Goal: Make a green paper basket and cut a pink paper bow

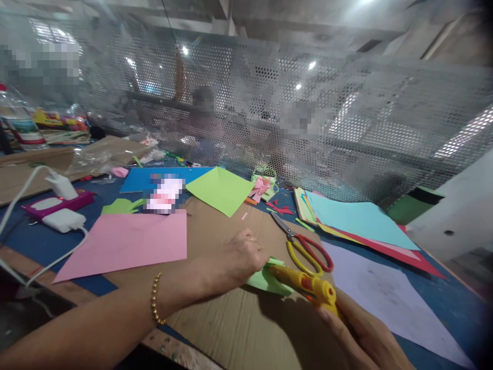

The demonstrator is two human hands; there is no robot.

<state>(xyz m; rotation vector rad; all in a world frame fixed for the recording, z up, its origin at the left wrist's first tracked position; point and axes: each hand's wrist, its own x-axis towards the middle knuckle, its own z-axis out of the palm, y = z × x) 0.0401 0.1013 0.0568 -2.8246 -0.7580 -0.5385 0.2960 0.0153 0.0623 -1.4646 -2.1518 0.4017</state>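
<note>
My left hand [239, 257] presses down on a small piece of light green paper [265, 280] lying on a brown cardboard sheet [239, 324]; its fingers are curled on the paper's edge. My right hand [365, 334] grips a yellow craft knife [308, 285] whose tip meets the green paper. Red-and-yellow scissors [304, 246] lie just beyond the knife on the cardboard.
A pink sheet [127, 241], a green sheet [219, 190] and a blue sheet [154, 177] lie to the left and behind. A stack of coloured paper [358, 221] and a lilac sheet [393, 298] sit right. White chargers [63, 218] with cables rest far left. A perforated metal screen [308, 113] stands behind.
</note>
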